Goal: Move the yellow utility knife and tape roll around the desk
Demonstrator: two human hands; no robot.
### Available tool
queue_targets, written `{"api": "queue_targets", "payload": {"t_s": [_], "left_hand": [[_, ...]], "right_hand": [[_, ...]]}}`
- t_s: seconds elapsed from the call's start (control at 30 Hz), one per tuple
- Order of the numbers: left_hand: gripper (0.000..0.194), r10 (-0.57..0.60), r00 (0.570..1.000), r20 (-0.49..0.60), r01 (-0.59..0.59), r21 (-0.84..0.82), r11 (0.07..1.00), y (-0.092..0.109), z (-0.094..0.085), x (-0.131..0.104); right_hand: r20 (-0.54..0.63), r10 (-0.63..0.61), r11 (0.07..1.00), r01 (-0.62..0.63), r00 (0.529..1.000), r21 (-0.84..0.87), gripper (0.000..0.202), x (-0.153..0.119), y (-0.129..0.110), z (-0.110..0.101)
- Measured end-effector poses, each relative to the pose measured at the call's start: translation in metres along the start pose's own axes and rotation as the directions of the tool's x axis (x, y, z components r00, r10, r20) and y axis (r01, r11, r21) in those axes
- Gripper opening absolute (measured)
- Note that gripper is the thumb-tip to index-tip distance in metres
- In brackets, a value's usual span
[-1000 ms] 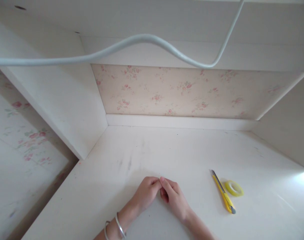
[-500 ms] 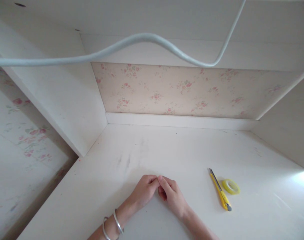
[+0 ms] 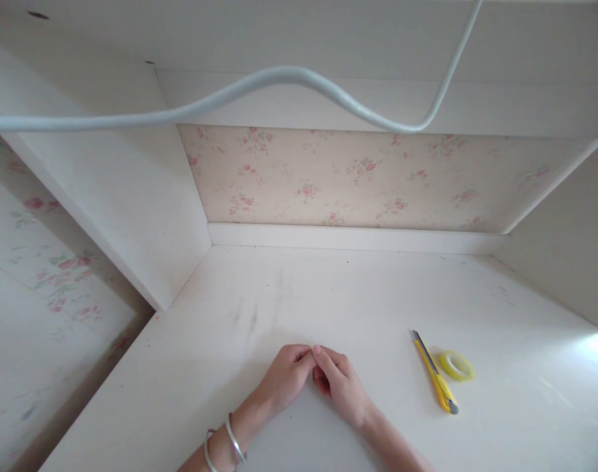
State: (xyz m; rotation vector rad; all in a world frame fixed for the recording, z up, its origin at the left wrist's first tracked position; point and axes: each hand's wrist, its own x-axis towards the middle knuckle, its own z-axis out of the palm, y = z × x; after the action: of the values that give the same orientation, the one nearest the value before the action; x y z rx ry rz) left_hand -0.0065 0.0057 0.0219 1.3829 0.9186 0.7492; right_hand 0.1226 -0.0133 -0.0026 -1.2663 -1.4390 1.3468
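Both hands meet low in the middle of the view, above the white desk point(image 3: 210, 341). My left hand point(image 3: 290, 375) is closed, its thumb and forefinger pinched together. Against its fingertips rests my right hand point(image 3: 339, 383), also closed, with the thumb on top of the curled forefinger. Anything between the fingertips is hidden or too small to name. To the right lies a yellow utility knife point(image 3: 435, 375) with its blade end pointing away. A roll of yellow tape point(image 3: 456, 365) lies flat just right of the knife.
A pale cable point(image 3: 289, 75) crosses the upper view. A white side panel point(image 3: 126, 196) stands at the left and another panel point(image 3: 569, 242) at the right. Behind the desk are a low ledge point(image 3: 353, 238) and flowered wallpaper point(image 3: 279, 174).
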Motion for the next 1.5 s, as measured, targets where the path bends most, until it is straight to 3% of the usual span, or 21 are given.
{"api": "queue_targets", "payload": {"t_s": [1.5], "left_hand": [[0.046, -0.045, 0.999, 0.009, 0.045, 0.025, 0.999, 0.0062, 0.0004, -0.0028]], "right_hand": [[0.008, 0.019, 1.000, -0.019, 1.000, -0.024, 0.050, -0.0032, -0.0068, -0.0010]]}}
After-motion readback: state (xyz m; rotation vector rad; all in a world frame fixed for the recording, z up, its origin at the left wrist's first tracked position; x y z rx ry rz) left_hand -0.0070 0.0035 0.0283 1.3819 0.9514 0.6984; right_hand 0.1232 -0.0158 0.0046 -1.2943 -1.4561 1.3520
